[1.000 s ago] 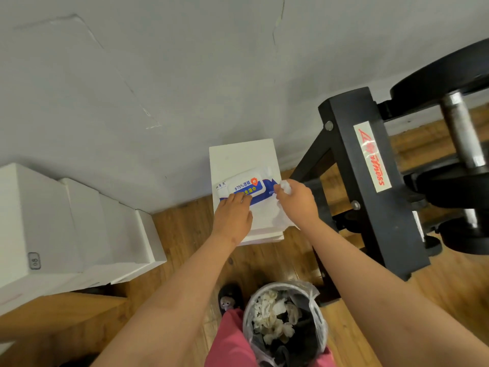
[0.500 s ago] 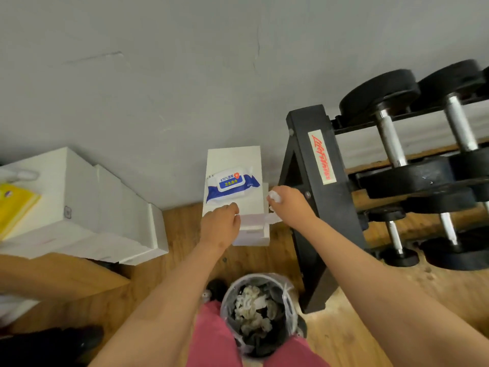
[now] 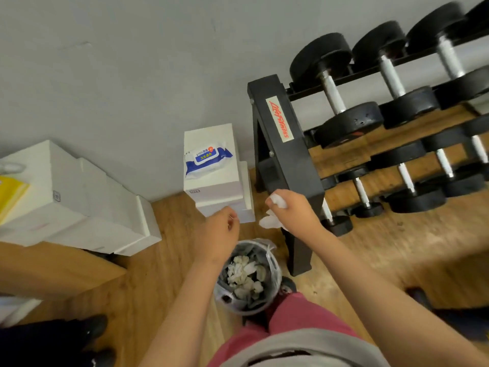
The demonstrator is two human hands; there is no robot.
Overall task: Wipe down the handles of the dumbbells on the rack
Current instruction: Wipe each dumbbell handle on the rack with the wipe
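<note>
White wipe in the right hand, just short of the dumbbell rack.
The right fingers are clamped on the crumpled wipe, the rack's black upright just behind them; the dumbbells lie well up and right of them. The left hand hovers alongside, fingers curled under; whether they hold anything I can't tell. The wipes pack sits on a white box beyond those fingers, a bin below them.

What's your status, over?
Right hand grips a white wipe; left hand loosely curled, empty. No hand on the dumbbell handles. Black rack end frame beside right hand.
</note>
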